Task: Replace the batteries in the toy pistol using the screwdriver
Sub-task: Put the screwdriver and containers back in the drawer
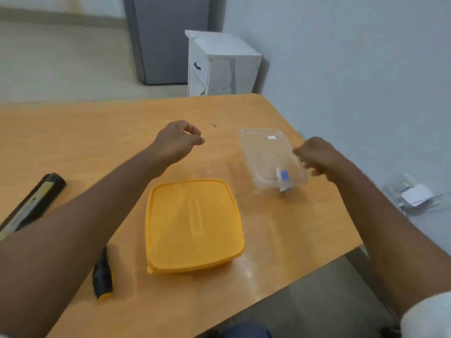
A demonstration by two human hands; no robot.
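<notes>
A black screwdriver with a yellow end [103,276] lies on the table, partly hidden under my left forearm. A closed yellow box [194,225] sits in the middle. To its right stands a clear plastic container [266,152] holding blue-and-white batteries [283,179]. My left hand [178,140] hovers above the table behind the yellow box, fingers curled with nothing visible in them. My right hand [317,154] is at the clear container's right edge, fingers curled; the blur hides whether it grips the rim. No toy pistol is in view.
A black and yellow flat case [31,203] lies at the table's left. The orange table [97,132] ends close on the right. A white cabinet [219,64] stands behind it, and clear packaging [412,193] lies on the floor to the right.
</notes>
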